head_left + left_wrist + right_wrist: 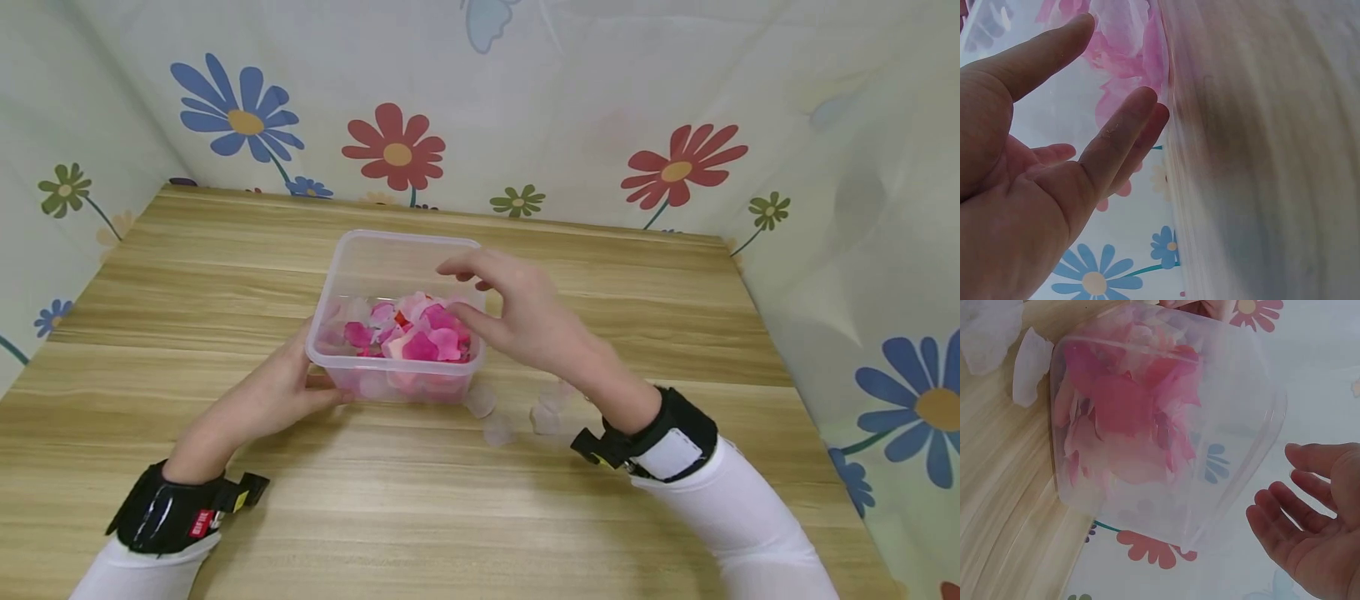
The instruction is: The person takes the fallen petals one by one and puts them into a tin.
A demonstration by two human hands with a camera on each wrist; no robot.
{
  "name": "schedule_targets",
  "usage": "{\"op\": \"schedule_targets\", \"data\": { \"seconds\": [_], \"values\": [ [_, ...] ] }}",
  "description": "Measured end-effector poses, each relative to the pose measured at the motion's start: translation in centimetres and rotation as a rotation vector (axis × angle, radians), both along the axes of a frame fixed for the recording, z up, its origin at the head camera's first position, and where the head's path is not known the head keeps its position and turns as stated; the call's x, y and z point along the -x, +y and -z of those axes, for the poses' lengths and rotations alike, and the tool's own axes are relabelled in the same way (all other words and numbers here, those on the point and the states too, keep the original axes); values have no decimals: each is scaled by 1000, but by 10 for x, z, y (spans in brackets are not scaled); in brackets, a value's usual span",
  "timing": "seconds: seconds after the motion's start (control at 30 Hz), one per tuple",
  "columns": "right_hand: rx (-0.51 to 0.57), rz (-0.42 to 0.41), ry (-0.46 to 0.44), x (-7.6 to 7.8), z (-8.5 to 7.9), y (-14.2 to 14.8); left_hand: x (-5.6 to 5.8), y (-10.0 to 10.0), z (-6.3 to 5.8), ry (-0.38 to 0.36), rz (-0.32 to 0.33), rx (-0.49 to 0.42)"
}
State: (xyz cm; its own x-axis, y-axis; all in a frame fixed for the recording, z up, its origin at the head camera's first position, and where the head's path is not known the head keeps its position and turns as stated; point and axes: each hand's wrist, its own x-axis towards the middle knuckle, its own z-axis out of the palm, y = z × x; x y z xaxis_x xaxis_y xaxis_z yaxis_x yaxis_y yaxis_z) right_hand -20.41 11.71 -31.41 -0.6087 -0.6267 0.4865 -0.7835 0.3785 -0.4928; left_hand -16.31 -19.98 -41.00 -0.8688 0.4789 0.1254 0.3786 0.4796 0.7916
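A clear plastic container [375, 260] stands on the table with its top uncovered. Inside lies a heap of artificial petals [422, 345] in pink, magenta and white, with a bit of red. My left hand [273, 392] is at the container's left side near the front corner; its thumb and fingers [1129, 119] reach along the wall without curling round it. Over the right rim hovers my right hand [525, 312], fingers loosely bent and apart. Nothing shows between them in the right wrist view, where the petals [1124, 406] press against the see-through wall.
Several pale, translucent petals [498, 429] lie on the wooden table [360, 517] to the right of the container's front corner, under the right forearm. A flower-printed cloth [555, 117] rises behind the table and along both sides.
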Motion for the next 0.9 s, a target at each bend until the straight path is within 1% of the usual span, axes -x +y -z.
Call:
{"op": "schedule_targets", "data": {
  "seconds": [0.1, 0.27, 0.57, 0.67, 0.77, 0.9],
  "values": [
    [-1, 42, -6, -1, -1, 6, 0, 0, 0, 1, 4, -5],
    [-3, 110, -40, 0, 1, 18, 0, 0, 0, -17, 5, -12],
    [-103, 230, -140, 0, 6, 40, -1, 0, -1, -26, -2, -7],
    [-163, 260, -144, -1, 10, 48, -1, 0, -1, -24, 1, -10],
    [-249, 282, -155, -3, 13, 55, -1, 0, 0, -21, 6, -13],
    [-368, 301, -225, -5, 17, 63, -1, 0, 0, -16, 12, -15]
  ]
}}
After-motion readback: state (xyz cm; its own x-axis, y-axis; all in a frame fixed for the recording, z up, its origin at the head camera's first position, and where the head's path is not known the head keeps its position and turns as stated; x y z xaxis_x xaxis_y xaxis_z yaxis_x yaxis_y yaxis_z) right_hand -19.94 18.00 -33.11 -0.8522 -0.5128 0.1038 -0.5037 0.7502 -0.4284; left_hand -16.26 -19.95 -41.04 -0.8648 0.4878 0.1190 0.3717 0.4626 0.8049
